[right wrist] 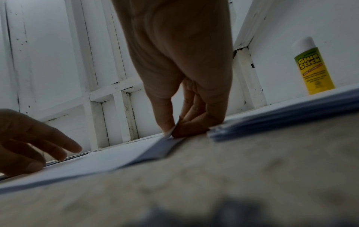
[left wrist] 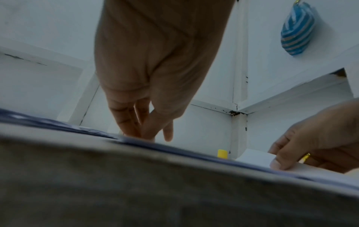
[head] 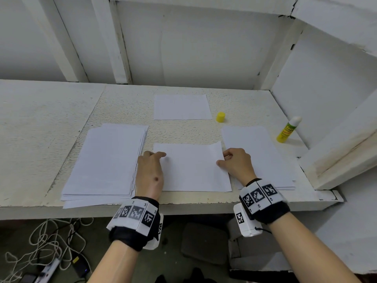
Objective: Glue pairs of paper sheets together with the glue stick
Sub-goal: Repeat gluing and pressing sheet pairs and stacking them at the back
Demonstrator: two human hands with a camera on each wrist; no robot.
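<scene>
Here the right hand (head: 237, 163) pinches the lifted right edge of the middle sheet (head: 191, 170) between thumb and fingers, while the left hand (head: 151, 172), fingers relaxed and straight, presses its opposite edge flat. The step looks like aligning or peeling the top sheet. Best to keep the left side pinned and move the pinched edge slowly, corners matched. The uncapped glue stick (head: 286, 130) stands well beyond the pinch, its yellow cap (head: 220, 117) apart.

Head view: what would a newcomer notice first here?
The two hands at the middle sheet near the table's front edge: the right hand pinches its lifted right edge, the left hand rests on its left side. Then the uncapped glue stick standing far right, its yellow cap apart.
</scene>
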